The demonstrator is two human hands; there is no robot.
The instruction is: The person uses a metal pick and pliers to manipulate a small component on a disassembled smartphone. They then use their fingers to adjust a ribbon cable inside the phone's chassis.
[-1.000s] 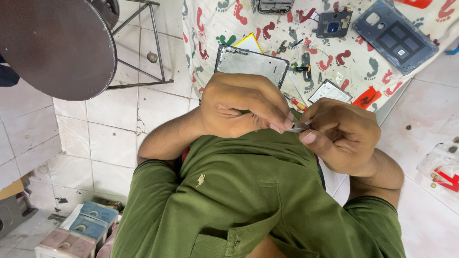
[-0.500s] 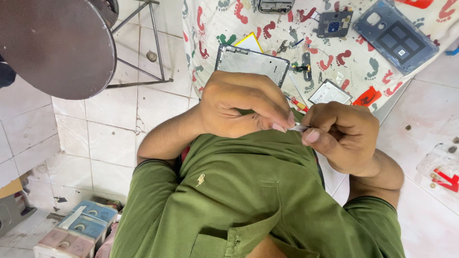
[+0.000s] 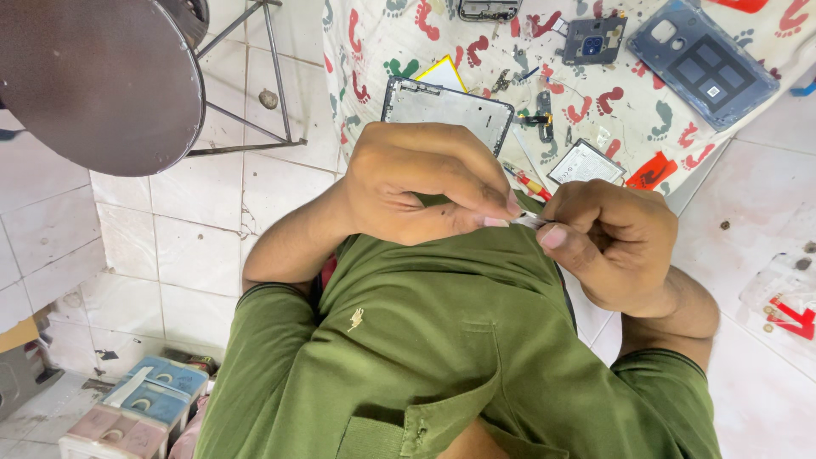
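Above my green shirt, both hands meet over a small silvery part (image 3: 531,221). My left hand (image 3: 425,183) pinches one end between thumb and fingertips. My right hand (image 3: 612,242) grips the other end with thumb and forefinger. Most of the part is hidden by my fingers. Just beyond my hands a bare silver phone frame (image 3: 442,106) lies on a white cloth (image 3: 374,51) printed with coloured footprints. A red and yellow screwdriver (image 3: 531,183) lies beside the frame.
A blue phone back cover (image 3: 701,59), a small dark camera piece (image 3: 592,38) and a flat grey battery (image 3: 585,163) lie on the cloth. A round dark stool (image 3: 93,81) stands at the left on white tiles. Small boxes (image 3: 157,395) sit bottom left, a plastic packet (image 3: 786,297) right.
My hands have stayed together on the small part, with only slight shifts of the fingers. Nothing else has moved.
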